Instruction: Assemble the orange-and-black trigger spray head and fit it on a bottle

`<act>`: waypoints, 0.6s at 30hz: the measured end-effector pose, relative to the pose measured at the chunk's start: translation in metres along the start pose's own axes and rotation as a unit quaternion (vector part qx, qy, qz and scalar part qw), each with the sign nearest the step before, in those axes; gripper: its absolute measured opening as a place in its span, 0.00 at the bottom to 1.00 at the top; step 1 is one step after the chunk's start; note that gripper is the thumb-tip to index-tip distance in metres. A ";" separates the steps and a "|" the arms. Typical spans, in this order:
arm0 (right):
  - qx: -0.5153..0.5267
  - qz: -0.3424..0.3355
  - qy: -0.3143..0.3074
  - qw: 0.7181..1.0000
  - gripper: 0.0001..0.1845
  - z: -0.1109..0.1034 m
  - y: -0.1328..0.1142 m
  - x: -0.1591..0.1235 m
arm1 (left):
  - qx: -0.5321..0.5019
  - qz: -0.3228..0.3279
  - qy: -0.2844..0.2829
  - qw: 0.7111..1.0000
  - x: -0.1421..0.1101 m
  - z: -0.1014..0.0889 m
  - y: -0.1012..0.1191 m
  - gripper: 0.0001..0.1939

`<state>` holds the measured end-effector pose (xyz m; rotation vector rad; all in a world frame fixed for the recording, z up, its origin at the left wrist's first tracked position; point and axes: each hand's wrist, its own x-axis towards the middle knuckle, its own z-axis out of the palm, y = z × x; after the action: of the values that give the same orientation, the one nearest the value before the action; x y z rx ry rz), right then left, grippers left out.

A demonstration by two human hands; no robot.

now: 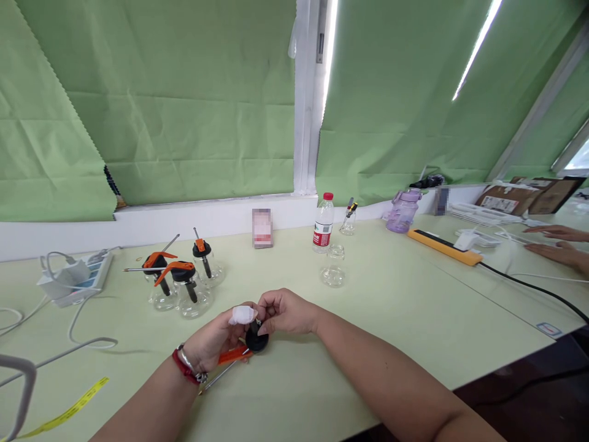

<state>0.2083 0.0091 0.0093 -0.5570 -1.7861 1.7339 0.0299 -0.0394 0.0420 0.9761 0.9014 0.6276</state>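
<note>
A pump head with a round black cap (257, 342), an orange lever (234, 355) and a thin metal spout (216, 378) is held low over the table, its underside turned up. My left hand (214, 341), one finger wrapped in white, is closed around it on the lever side. With pinched fingers my right hand (286, 312) grips the dark stem above the cap; the fingers hide its tip. Three glass bottles (196, 301) with similar orange-lever pump heads stand to the left. An uncapped glass bottle (333, 273) stands beyond my right hand.
A red-capped plastic bottle (323, 224), a glass jar of screwdrivers (348, 226) and a purple bottle (403, 212) stand at the back. White cables and a power strip (76, 282) lie left, an orange power strip (444, 247) right. Another person's hands (559, 245) rest at far right.
</note>
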 end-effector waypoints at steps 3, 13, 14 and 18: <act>-0.003 -0.001 -0.004 1.000 0.19 0.000 -0.001 0.000 | 0.002 -0.002 0.007 1.000 -0.001 0.001 0.001 0.14; -0.015 0.006 0.006 1.000 0.19 0.001 0.001 0.000 | 0.010 0.003 0.001 1.000 -0.001 0.003 0.002 0.13; -0.015 0.007 0.008 1.000 0.19 0.001 0.001 0.000 | 0.011 0.002 0.000 1.000 -0.001 0.003 0.002 0.13; -0.010 0.011 0.015 1.000 0.19 0.002 0.002 0.000 | 0.016 -0.004 -0.006 1.000 -0.001 0.002 0.003 0.16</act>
<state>0.2068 0.0083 0.0073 -0.6096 -1.7846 1.7152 0.0305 -0.0402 0.0454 1.0030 0.9067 0.6007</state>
